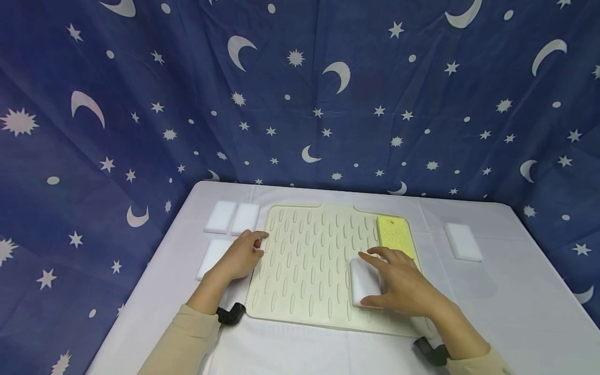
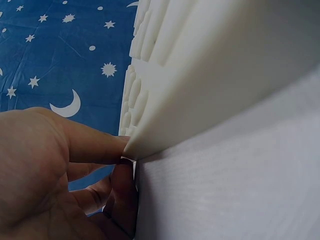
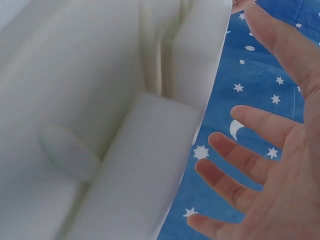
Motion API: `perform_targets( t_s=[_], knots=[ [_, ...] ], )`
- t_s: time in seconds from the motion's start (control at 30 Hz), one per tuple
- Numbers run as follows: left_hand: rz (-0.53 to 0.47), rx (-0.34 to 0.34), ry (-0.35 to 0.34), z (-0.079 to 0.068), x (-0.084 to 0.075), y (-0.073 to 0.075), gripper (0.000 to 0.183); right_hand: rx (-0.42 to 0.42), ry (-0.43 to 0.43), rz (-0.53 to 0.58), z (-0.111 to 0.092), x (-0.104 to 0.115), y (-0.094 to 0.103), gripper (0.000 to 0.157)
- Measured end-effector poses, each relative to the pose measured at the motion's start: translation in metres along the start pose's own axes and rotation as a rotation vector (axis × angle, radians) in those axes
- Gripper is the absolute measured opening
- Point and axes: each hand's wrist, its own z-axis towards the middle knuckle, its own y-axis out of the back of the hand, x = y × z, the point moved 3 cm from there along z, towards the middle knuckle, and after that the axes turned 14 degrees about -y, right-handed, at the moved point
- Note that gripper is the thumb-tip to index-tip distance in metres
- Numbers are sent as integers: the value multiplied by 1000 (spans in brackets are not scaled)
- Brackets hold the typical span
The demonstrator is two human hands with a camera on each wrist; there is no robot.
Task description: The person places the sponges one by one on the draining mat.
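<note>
A cream mat (image 1: pixel 300 281) with rows of raised ovals lies flat on the table. My left hand (image 1: pixel 241 255) is at its left edge, thumb and fingers pinching the rim; the left wrist view shows the fingertips against the mat's edge (image 2: pixel 200 85). On the mat's right part lies a white sponge block (image 1: pixel 364 281). My right hand (image 1: pixel 405 284) hovers around that block with fingers spread. In the right wrist view a gap separates the fingers from the white block (image 3: pixel 145 150). Behind it, a yellow sponge (image 1: pixel 396 234) rests at the mat's upper right corner.
Left of the mat lie three more white blocks: two at the back, one (image 1: pixel 220 216) outermost and one (image 1: pixel 246 219) beside it, and a third (image 1: pixel 214 255) partly behind my left hand. Another white block (image 1: pixel 462 242) lies to the right. A starry blue curtain (image 1: pixel 281 120) hangs behind the white-covered table.
</note>
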Motion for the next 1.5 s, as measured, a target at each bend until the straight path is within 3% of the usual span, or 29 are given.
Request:
perform_targets(
  t_s=[0.63, 1.5],
  knots=[
    [2, 4, 14, 0, 1, 0, 46, 7, -51, 67, -1, -33, 33, 91],
    [6, 12, 24, -1, 1, -1, 46, 12, -88, 36, 4, -76, 61, 92]
  ],
)
